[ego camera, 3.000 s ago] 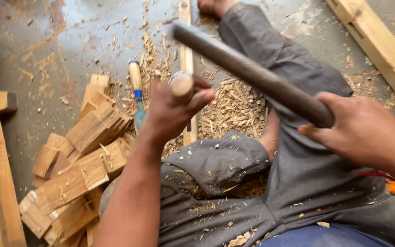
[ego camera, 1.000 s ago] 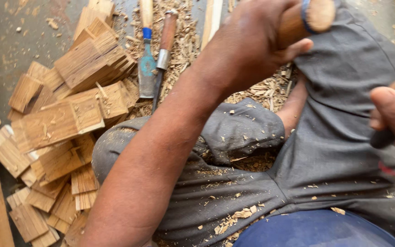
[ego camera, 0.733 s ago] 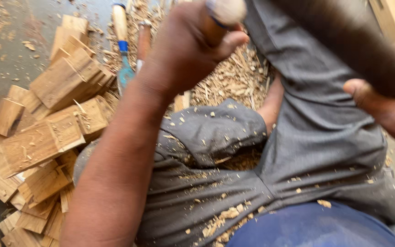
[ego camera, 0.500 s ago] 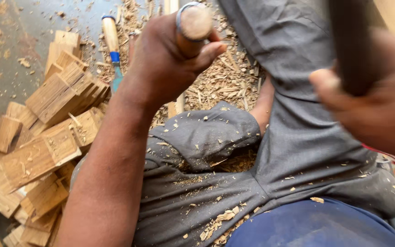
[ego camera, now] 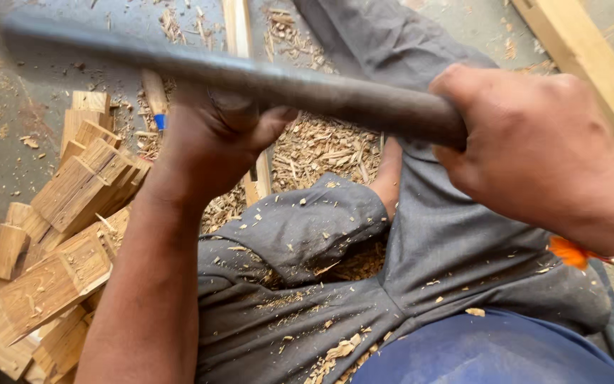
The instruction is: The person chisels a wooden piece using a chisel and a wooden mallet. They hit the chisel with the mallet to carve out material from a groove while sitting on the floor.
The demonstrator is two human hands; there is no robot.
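Down on the floor, wooden blocks (ego camera: 65, 242) are lying piled beside the left hand (ego camera: 214, 146), which is clenching around something hidden under a dark rod (ego camera: 250, 75). The right hand (ego camera: 534, 153) is gripping that rod's near end, above grey trousers (ego camera: 364, 284) dusted with shavings.

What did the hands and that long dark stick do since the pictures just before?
The dark bar in the right hand has swung from upright at the right edge to lying across the picture, over the left hand. The tool's round top in the left fist is now hidden beneath it. Both hands keep their grip; the wood blocks and shavings lie as before.
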